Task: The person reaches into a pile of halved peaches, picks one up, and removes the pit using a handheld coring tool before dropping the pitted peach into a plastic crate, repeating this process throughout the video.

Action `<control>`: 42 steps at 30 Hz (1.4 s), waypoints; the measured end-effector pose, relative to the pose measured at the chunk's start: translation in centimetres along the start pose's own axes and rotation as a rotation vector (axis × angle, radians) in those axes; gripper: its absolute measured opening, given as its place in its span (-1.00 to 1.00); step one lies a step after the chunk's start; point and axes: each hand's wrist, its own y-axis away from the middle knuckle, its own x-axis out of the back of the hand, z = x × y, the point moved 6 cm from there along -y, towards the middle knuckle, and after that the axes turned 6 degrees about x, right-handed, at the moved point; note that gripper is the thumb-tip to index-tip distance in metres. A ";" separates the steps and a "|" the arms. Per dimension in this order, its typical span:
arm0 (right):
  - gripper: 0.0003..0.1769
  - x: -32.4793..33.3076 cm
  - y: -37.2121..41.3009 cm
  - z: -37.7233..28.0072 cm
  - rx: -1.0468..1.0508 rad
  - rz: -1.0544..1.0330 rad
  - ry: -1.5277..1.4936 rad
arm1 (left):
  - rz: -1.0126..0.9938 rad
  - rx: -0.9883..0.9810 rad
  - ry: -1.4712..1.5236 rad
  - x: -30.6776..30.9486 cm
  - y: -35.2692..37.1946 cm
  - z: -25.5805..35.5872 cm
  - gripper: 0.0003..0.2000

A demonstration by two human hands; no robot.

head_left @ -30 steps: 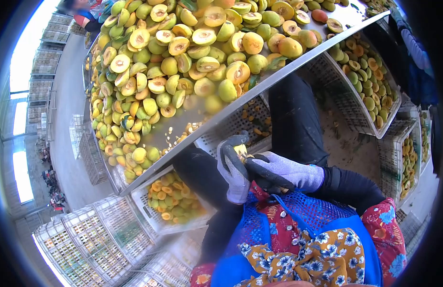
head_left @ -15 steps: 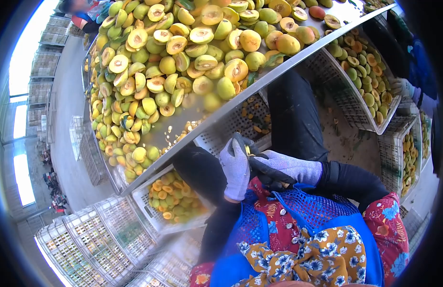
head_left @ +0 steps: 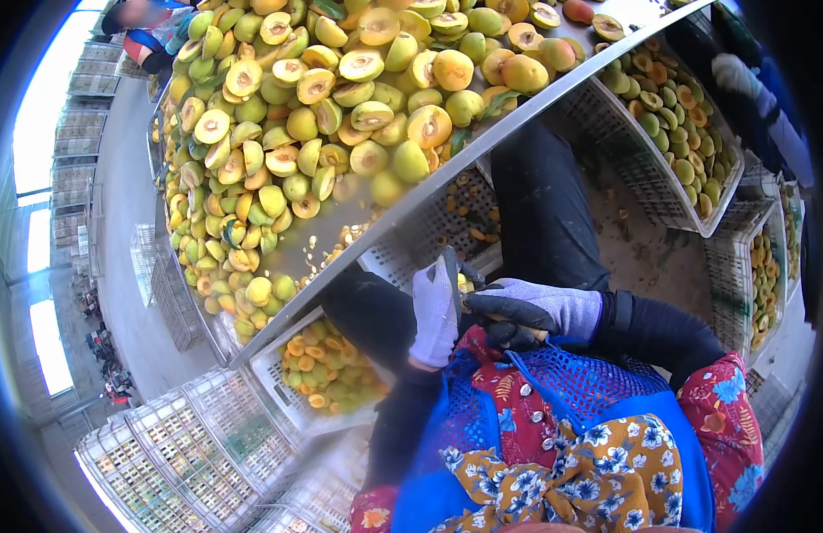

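My left hand (head_left: 436,306), in a pale lilac glove with dark fingers, is closed around a small yellow apricot piece (head_left: 466,283), mostly covered by the fingers. Right up against it is my gloved right hand (head_left: 523,311), its dark fingers curled. A tan handle end (head_left: 538,335) pokes out of the right fist; the rest of this tool is hidden. Both hands are above my lap, just below the metal table edge (head_left: 411,213). On the table lies a big heap of halved and whole apricots (head_left: 296,133), yellow-green, some with stones showing.
Beneath the table edge, a white crate (head_left: 389,258) holds small scraps. Another crate of apricot halves (head_left: 327,364) stands by my left leg. Fuller crates (head_left: 678,133) are at right, near a co-worker's gloved hand (head_left: 739,75). Stacked crates (head_left: 189,444) rise at lower left. Another person (head_left: 149,40) is at upper left.
My hands stay together with slight finger movement; the left hand looks more upright. The co-worker's hand at right has lifted away from the crate's edge. The view has shifted slightly.
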 end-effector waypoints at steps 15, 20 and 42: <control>-0.63 1.7 0.0 0.2 0.029 0.139 0.407 | -0.172 -0.185 -0.282 0.0 -0.3 -0.6 -0.47; -0.69 1.1 0.0 -0.1 -0.042 0.126 0.035 | -0.025 -0.179 -0.200 0.1 -0.5 0.4 -0.45; -0.65 -1.0 -0.4 -1.8 0.008 0.153 0.253 | 0.253 -0.104 0.299 1.1 -0.1 -1.2 -0.41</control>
